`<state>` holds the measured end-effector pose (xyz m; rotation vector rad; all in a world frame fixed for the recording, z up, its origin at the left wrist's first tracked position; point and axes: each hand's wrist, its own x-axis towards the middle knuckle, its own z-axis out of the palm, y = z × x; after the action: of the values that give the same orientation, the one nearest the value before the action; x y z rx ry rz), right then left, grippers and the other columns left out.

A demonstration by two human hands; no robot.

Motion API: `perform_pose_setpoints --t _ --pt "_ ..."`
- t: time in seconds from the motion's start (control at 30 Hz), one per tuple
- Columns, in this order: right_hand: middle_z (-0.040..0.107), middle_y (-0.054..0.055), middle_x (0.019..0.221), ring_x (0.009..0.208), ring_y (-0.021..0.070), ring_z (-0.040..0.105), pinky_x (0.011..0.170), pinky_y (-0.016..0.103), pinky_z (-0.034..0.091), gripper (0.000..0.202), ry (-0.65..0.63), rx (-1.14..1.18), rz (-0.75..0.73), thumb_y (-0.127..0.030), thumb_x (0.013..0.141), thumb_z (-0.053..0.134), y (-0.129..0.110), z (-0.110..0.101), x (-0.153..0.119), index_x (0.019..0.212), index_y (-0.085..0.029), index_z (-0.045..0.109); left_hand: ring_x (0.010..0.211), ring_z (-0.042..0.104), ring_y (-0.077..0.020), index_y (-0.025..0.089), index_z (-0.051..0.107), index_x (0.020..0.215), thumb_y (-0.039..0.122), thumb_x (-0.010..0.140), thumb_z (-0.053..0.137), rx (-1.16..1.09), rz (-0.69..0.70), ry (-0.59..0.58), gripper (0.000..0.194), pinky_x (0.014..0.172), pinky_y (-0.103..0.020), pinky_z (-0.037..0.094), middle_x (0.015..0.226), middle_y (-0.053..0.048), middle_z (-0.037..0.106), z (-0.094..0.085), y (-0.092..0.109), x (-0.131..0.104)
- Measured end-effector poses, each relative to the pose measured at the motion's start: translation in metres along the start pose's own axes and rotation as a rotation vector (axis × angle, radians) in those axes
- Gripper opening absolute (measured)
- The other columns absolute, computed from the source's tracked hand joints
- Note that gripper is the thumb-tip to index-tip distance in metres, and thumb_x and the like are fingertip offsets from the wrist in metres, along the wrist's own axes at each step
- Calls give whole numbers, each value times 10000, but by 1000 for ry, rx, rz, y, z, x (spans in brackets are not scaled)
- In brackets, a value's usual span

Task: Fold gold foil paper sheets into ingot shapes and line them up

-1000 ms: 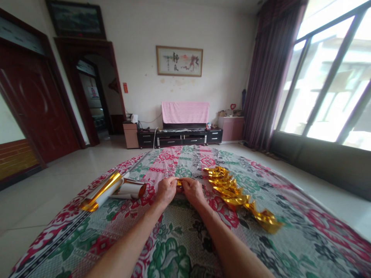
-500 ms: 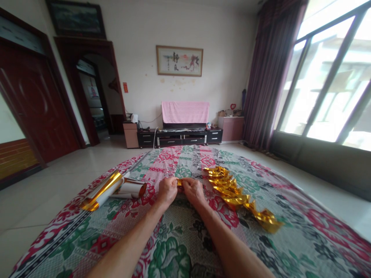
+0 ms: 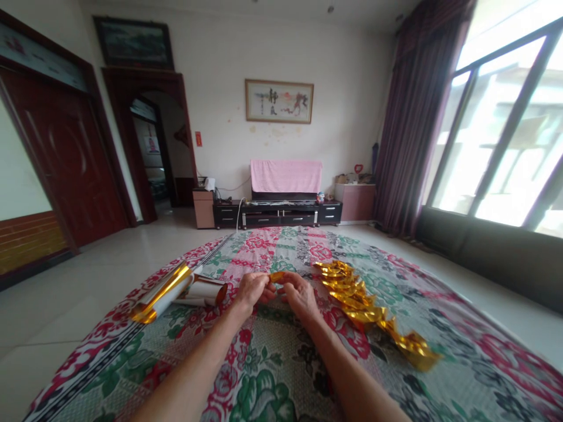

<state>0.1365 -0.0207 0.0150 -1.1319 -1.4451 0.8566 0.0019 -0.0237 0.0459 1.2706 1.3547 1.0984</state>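
Between my hands, over the middle of the flowered cloth [image 3: 264, 357], is a small piece of gold foil [image 3: 277, 276]. My left hand [image 3: 255, 291] pinches its left end. On the right end, the fingers of my right hand [image 3: 299, 293] are closed, with the thumb below the foil. To the right lies a row of several folded gold foil shapes [image 3: 358, 302], running toward the near right. Rolled sheets, gold on one face and white on the other, rest at the left: one roll [image 3: 165, 293] slants beside a second roll [image 3: 204, 293].
The cloth covers a large rounded table. Beyond it stand a low black cabinet [image 3: 281, 218] and a screen draped with a pink towel [image 3: 285, 176]. A dark red door [image 3: 74, 158] is on the left, a curtain [image 3: 409, 129] and windows on the right.
The view has tilted slightly up and left. The foil between my hands has risen into a tilted position, and my fingers have shifted, with lower fingers now spread beneath it.
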Motion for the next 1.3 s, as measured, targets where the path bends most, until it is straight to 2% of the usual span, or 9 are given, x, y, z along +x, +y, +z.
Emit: perform_pose_setpoints --t 0.13,0.3,0.4,0.5,0.57,0.63,0.8,1.13,1.3 --pt "693 26 792 716 160 650 596 220 504 323 -15 -135 -58 -289 729 427 4 0 1 920 -177 663 425 560 -91 107 645 943 225 728 431 -11 -14 -11 326 381 -167 377 620 -28 662 2 0 -1" --pt "680 26 704 669 161 646 565 220 501 307 -2 -120 -42 -337 753 436 5 1 2 865 -169 666 429 568 -93 125 619 1044 325 778 431 64 41 -9 382 398 -169 392 632 -30 657 -1 -2 2" --pt "678 33 714 653 166 649 515 216 499 300 19 -47 -1 -341 748 434 4 2 2 851 -159 650 430 562 -99 169 604 1096 383 820 391 240 256 135 409 453 -197 430 647 -18 663 -6 -5 2" --pt "671 41 718 647 178 651 479 221 502 297 43 21 38 -356 732 455 2 2 2 835 -147 638 579 606 -114 176 653 939 319 811 430 393 550 274 294 577 -200 467 748 -32 673 -8 -9 -1" --pt "666 43 720 642 182 651 474 228 508 296 56 55 57 -364 722 468 2 2 2 831 -144 634 677 611 -126 170 650 860 261 782 475 455 710 286 211 623 -199 472 808 -43 661 -8 -12 -2" --pt "663 42 719 640 184 650 475 233 514 292 64 74 68 -366 717 474 2 2 3 828 -146 631 690 599 -125 164 637 823 211 752 508 497 813 264 155 624 -202 476 834 -48 641 -6 -15 -1" --pt "650 36 666 621 188 646 471 241 517 278 69 68 56 -362 715 474 3 2 3 805 -148 627 645 573 -112 163 617 760 152 749 514 543 912 237 104 616 -211 477 776 -40 613 -4 -19 4" --pt "637 19 642 620 180 640 461 235 513 274 62 94 19 -384 710 492 1 2 2 801 -166 629 761 580 -142 161 578 765 112 806 448 650 1157 310 145 715 -253 489 783 -57 603 -2 -15 2" --pt "648 19 655 611 177 637 467 246 515 268 62 89 35 -361 704 473 2 1 2 823 -169 617 802 579 -145 168 565 790 87 813 428 724 1244 306 161 744 -258 497 807 -57 592 -1 -15 0"
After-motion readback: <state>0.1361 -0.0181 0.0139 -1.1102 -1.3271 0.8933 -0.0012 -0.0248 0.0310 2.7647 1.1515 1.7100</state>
